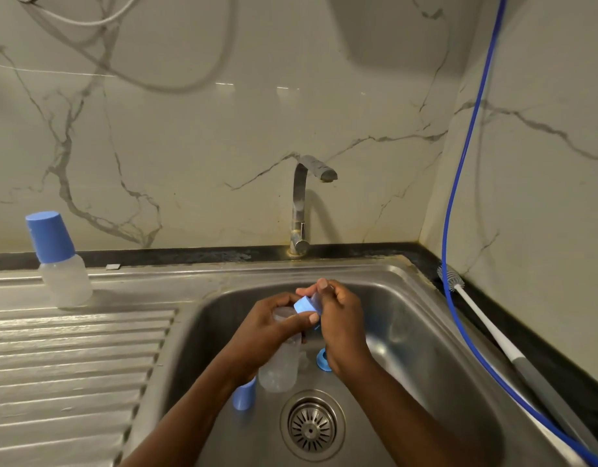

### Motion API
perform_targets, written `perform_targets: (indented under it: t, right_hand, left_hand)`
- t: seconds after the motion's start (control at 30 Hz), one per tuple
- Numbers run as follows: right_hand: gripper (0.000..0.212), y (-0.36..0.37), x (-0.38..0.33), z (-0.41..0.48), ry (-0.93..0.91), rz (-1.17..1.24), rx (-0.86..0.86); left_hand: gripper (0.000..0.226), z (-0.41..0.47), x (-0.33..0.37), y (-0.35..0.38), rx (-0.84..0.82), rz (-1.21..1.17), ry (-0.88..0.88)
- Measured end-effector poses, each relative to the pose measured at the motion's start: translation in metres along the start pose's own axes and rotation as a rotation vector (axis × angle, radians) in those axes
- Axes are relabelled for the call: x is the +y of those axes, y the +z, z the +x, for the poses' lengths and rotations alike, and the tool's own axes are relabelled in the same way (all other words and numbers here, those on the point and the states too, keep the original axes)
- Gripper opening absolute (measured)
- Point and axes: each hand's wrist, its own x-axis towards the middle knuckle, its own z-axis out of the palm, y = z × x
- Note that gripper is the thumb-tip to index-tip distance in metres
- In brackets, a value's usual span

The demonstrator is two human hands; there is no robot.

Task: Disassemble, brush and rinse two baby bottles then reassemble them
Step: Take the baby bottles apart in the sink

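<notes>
Steel sink (425,332) under marble — clear bottle (280,365) coming apart above the drain (311,429).
Your left hand (267,328) wraps the clear bottle just above the drain; your right hand (341,318) pinches its blue top piece (304,305). Next, I'd judge, pull it free — the capped second bottle (65,281) waits far left of the drain.

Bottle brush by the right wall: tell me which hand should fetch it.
Right, probably. The brush lies on the same side as the right hand, while the left hand grips the bottle. The right hand must first drop the blue part.
</notes>
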Motion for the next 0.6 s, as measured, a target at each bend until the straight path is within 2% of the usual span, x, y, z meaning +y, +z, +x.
perform_targets:
  t: [0.1, 0.17, 0.23, 0.33, 0.4, 0.47, 0.6]
  right_hand:
    - [0.036, 0.000, -0.006, 0.000, 0.228, 0.229, 0.023]
    - [0.034, -0.002, -0.010, -0.001, 0.331, 0.350, -0.010]
    - [0.032, 0.001, -0.011, -0.003, 0.229, 0.259, -0.035]
    - [0.029, 0.004, -0.011, -0.006, -0.085, 0.041, 0.019]
    - [0.026, 0.001, -0.007, -0.004, -0.272, -0.045, 0.051]
    - [0.027, -0.005, -0.004, -0.002, -0.331, -0.078, 0.048]
    - [0.020, -0.018, -0.003, 0.003, -0.300, -0.063, 0.092]
  left_hand:
    - [0.018, -0.002, 0.003, 0.007, 0.063, 0.141, 0.081]
    - [0.006, -0.001, -0.002, 0.011, 0.195, 0.249, 0.134]
    - [0.006, 0.000, -0.004, 0.010, 0.232, 0.157, 0.096]
    - [0.023, -0.001, 0.000, 0.006, 0.004, -0.246, -0.059]
    - [0.032, -0.004, 0.001, 0.006, -0.064, -0.386, -0.175]
    - [0.039, -0.004, 0.000, 0.008, -0.077, -0.473, -0.244]
    - [0.048, -0.002, 0.000, 0.000, -0.069, -0.573, -0.299]
